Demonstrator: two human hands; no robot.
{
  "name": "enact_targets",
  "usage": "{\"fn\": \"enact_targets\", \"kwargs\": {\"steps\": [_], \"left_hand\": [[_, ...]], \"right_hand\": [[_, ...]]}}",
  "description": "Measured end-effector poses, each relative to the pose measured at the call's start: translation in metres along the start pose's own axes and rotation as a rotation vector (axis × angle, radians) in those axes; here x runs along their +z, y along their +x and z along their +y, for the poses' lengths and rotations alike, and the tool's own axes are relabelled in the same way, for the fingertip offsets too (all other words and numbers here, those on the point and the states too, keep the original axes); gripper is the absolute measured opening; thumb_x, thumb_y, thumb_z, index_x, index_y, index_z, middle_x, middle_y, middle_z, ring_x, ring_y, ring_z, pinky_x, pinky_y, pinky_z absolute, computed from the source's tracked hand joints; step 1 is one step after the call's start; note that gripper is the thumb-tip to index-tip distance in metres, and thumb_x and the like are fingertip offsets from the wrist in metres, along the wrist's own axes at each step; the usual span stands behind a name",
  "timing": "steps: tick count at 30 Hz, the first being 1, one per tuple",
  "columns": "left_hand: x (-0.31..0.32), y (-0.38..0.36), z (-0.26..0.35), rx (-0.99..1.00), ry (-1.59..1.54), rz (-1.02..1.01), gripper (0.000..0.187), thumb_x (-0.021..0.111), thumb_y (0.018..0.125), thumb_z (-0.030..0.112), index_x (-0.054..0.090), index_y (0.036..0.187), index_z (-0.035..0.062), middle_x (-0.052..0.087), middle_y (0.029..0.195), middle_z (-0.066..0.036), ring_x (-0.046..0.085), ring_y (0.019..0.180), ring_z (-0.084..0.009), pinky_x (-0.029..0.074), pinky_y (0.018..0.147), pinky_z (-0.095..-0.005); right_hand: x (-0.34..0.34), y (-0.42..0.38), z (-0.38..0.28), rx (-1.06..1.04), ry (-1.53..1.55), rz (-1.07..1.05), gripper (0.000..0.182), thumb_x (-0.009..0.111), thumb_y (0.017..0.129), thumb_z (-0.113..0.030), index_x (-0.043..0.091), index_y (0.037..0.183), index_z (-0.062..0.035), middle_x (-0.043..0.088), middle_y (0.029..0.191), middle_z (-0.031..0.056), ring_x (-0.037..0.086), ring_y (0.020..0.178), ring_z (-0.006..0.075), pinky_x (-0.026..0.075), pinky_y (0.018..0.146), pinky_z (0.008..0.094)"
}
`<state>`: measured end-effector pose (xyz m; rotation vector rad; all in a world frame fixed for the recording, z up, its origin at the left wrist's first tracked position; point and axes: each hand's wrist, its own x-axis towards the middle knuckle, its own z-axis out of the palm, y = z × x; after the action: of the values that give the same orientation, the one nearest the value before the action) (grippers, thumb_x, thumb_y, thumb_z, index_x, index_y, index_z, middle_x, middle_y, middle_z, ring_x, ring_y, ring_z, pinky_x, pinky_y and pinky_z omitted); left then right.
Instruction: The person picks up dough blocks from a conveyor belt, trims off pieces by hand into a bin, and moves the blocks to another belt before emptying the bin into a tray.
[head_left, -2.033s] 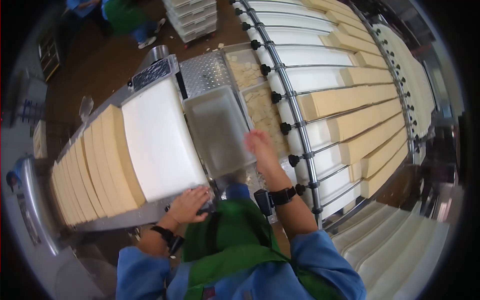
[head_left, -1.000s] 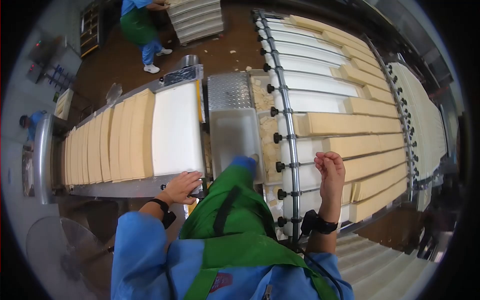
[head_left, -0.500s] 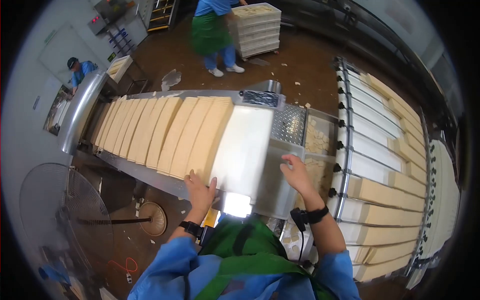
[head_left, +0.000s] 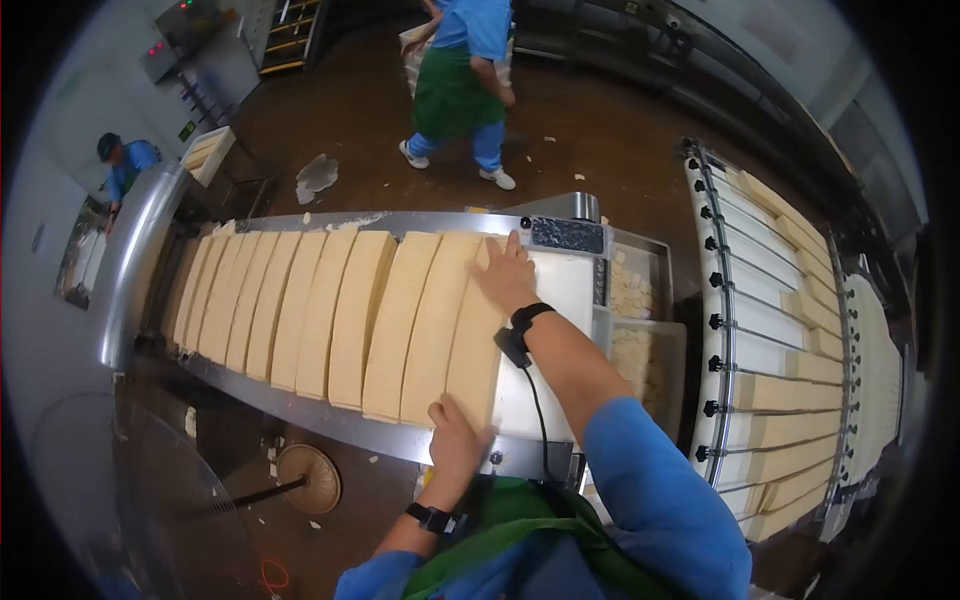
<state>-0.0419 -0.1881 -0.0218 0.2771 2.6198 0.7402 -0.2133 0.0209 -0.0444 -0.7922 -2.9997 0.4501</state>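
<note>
Several long stacks of pale dough sheets (head_left: 360,320) lie side by side across a conveyor with a white belt (head_left: 545,340). At the right end of the row, my left hand (head_left: 458,437) touches the near end of the last stack (head_left: 483,340), its fingers curled round the edge. Over the far end of that same stack rests my right hand (head_left: 507,273), fingers spread. Both wrists carry black bands.
Bins with dough scraps (head_left: 632,280) stand right of the belt. Further right is a second conveyor (head_left: 715,300) with strips. A person in a green apron (head_left: 447,90) is beyond; another person (head_left: 128,165) is far left. A fan (head_left: 310,478) stands lower left.
My right hand has moved from over the bin to the stack's far end. My left hand now touches the near end. The aproned person has turned and moved in front of the crates.
</note>
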Motion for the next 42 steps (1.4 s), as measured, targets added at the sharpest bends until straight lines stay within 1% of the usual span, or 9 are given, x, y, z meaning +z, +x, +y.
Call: {"fn": "enact_targets", "kwargs": {"steps": [4,9,13,14,25,31,34,38,42], "left_hand": [[-0.003,0.007,0.002,0.037,-0.006,-0.093,0.088,0.076,0.068,0.03,0.023,0.128,-0.0064,0.033,0.121,-0.028,0.057,0.088,-0.0453,0.051,0.074,-0.0443],[0.007,0.015,-0.002,0.287,-0.097,-0.077,0.085,0.075,0.069,0.027,0.023,0.128,-0.0065,0.033,0.118,-0.029,0.051,0.096,-0.0462,0.047,0.079,-0.0471],[0.034,0.018,0.016,0.378,-0.076,-0.161,0.083,0.072,0.071,0.027,0.022,0.129,-0.0042,0.034,0.115,-0.029,0.051,0.097,-0.0461,0.046,0.081,-0.0484],[0.038,0.017,0.027,0.341,-0.047,-0.179,0.082,0.071,0.071,0.027,0.022,0.129,-0.0037,0.035,0.114,-0.028,0.051,0.096,-0.0458,0.046,0.081,-0.0485],[0.099,0.018,0.216,0.879,-0.19,0.088,0.071,0.06,0.067,-0.005,0.032,0.132,0.002,0.025,0.125,-0.03,0.039,0.11,-0.0442,0.033,0.098,-0.0422],[0.156,0.01,0.339,1.16,-0.356,-0.219,0.071,0.07,0.07,0.003,0.035,0.132,0.0008,0.031,0.13,-0.026,0.033,0.121,-0.0412,0.03,0.102,-0.0427],[0.185,0.011,0.369,1.033,-0.479,-0.523,0.068,0.07,0.072,0.003,0.036,0.131,0.0014,0.036,0.129,-0.021,0.043,0.115,-0.0388,0.035,0.1,-0.0436],[0.242,0.02,0.389,1.006,-0.55,-0.729,0.057,0.064,0.078,0.004,0.039,0.129,-0.0002,0.039,0.128,-0.022,0.046,0.112,-0.0409,0.037,0.099,-0.0428],[0.269,0.012,0.403,1.152,-0.332,-0.371,0.048,0.052,0.079,0.001,0.044,0.126,0.0005,0.044,0.127,-0.023,0.044,0.117,-0.0393,0.037,0.1,-0.0399]], "right_hand": [[-0.013,-0.009,-0.004,0.13,0.066,-0.038,0.061,0.058,0.08,-0.049,0.044,0.122,-0.0063,0.039,0.121,0.0152,0.045,0.112,0.033,0.044,0.088,0.0437],[-0.05,-0.022,0.047,0.407,0.181,-0.028,0.073,0.069,0.068,-0.04,0.038,0.125,-0.0057,0.036,0.12,0.0156,0.044,0.109,0.0371,0.045,0.088,0.0457],[-0.058,-0.033,0.107,0.459,0.124,-0.062,0.097,0.069,0.067,-0.046,0.025,0.139,0.0015,0.016,0.147,0.0168,0.017,0.134,0.0423,0.038,0.093,0.0589],[-0.065,-0.042,0.113,0.505,0.244,-0.025,0.093,0.071,0.067,-0.042,0.026,0.137,0.0012,0.016,0.144,0.0228,0.014,0.135,0.0421,0.04,0.095,0.0512],[-0.15,-0.155,0.356,0.85,0.568,0.89,0.076,0.066,0.072,-0.035,0.024,0.125,0.0013,0.024,0.129,0.0286,0.052,0.098,0.0481,0.046,0.085,0.0511],[-0.214,-0.217,0.506,1.233,0.439,0.62,0.075,0.057,0.076,-0.047,0.037,0.128,0.0036,0.044,0.124,0.0265,0.048,0.11,0.0413,0.039,0.091,0.0488],[-0.215,-0.234,0.574,1.169,0.17,0.109,0.066,0.051,0.079,-0.041,0.041,0.128,0.0013,0.046,0.128,0.0211,0.039,0.12,0.0378,0.029,0.098,0.0494],[-0.197,-0.241,0.593,1.138,0.067,0.563,0.055,0.05,0.08,-0.03,0.046,0.128,-0.0048,0.039,0.136,0.0165,0.03,0.125,0.0365,0.019,0.1,0.0516],[-0.175,-0.221,0.562,0.844,0.131,0.621,0.053,0.056,0.079,-0.027,0.046,0.126,-0.0039,0.038,0.134,0.0197,0.031,0.123,0.0381,0.021,0.099,0.0542]]}}
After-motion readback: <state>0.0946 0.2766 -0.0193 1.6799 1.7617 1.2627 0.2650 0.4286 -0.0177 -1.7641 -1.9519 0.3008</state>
